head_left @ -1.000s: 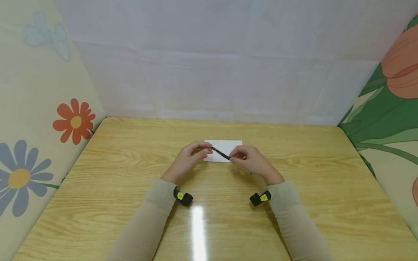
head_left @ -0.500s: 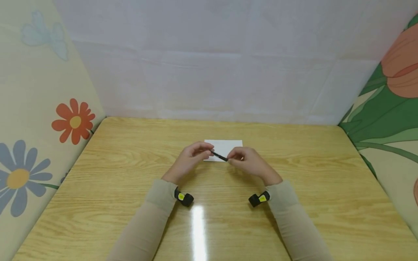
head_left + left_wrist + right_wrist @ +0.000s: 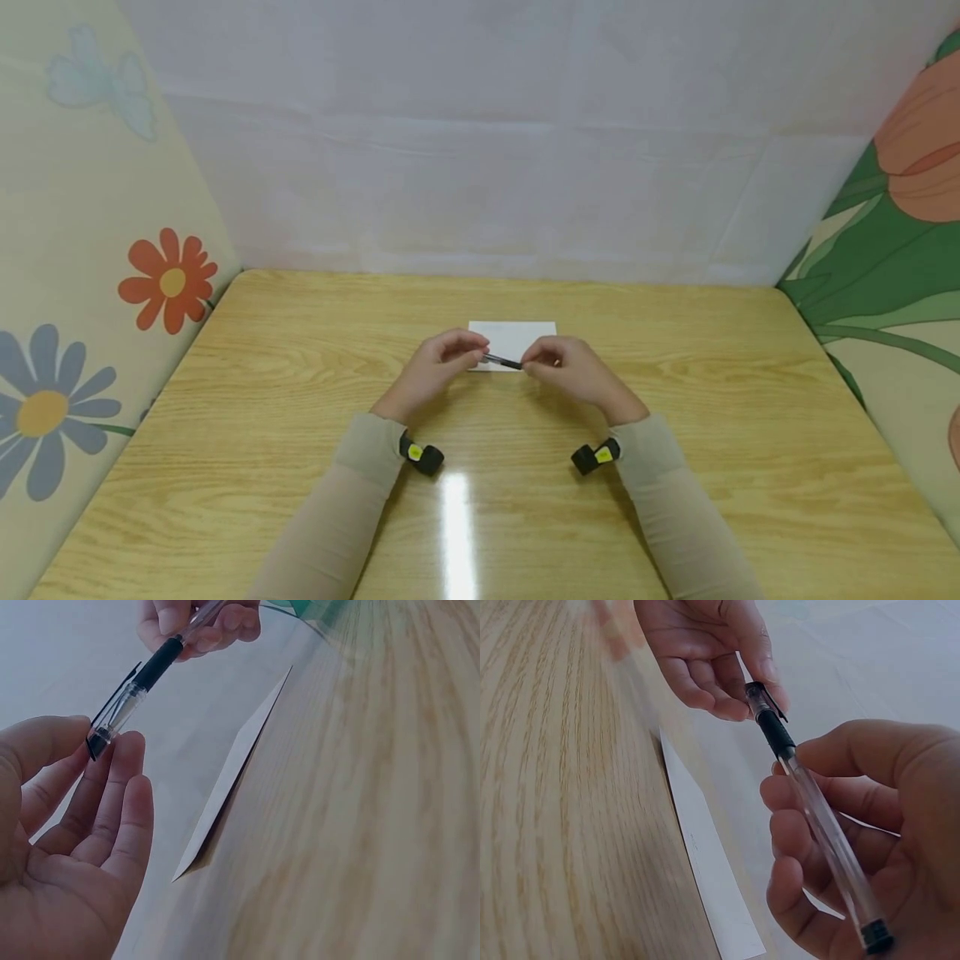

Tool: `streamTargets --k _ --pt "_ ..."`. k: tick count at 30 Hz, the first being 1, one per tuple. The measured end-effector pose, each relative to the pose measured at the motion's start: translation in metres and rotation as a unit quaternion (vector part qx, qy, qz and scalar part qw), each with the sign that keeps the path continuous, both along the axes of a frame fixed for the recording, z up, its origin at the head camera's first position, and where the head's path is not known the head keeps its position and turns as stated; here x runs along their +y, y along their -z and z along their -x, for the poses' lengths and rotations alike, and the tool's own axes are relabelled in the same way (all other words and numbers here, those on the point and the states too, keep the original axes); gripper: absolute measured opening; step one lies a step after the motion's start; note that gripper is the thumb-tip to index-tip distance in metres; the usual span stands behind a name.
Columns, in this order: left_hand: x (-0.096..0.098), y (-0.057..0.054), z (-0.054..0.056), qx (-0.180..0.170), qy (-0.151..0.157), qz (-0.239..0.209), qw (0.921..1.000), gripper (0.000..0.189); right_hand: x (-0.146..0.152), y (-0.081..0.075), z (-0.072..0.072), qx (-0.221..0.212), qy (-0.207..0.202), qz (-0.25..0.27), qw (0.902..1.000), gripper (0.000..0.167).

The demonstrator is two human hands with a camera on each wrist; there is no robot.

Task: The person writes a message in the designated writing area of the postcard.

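Both hands hold one pen [image 3: 503, 361] just above the desk [image 3: 300, 392]. The right hand [image 3: 573, 372] curls around its clear barrel, and the left hand [image 3: 435, 371] pinches the capped end (white card [image 3: 525, 335] underneath).

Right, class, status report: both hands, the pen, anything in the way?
Left hand pinches the pen at its capped end. Right hand grips the barrel. White card lies on the table beneath; nothing blocking.
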State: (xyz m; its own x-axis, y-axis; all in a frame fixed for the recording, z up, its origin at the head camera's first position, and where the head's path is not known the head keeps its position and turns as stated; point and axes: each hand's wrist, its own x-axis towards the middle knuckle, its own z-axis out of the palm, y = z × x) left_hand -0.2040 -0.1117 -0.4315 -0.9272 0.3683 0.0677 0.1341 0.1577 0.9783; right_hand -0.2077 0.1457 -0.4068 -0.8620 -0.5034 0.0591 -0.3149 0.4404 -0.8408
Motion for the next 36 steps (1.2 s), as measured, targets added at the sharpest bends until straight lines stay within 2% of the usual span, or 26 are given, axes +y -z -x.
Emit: streamTargets --k 13,28,36 --pt "-0.0011 0.0008 -0.0003 0.000 -0.006 0.004 1.0000 0.027 -0.0013 0.0007 0.0015 -0.004 0.002 0.000 1.0000 0.011" --pt "-0.0033 0.0031 0.0012 -0.024 -0.011 -0.010 0.9996 0.028 -0.0007 0.0045 0.0033 -0.006 -0.008 0.010 0.9999 0.012" --pt "-0.0035 -0.0007 0.0006 -0.042 -0.035 -0.028 0.9981 0.021 0.0077 0.0047 0.0047 -0.010 -0.002 0.026 0.9996 0.015"
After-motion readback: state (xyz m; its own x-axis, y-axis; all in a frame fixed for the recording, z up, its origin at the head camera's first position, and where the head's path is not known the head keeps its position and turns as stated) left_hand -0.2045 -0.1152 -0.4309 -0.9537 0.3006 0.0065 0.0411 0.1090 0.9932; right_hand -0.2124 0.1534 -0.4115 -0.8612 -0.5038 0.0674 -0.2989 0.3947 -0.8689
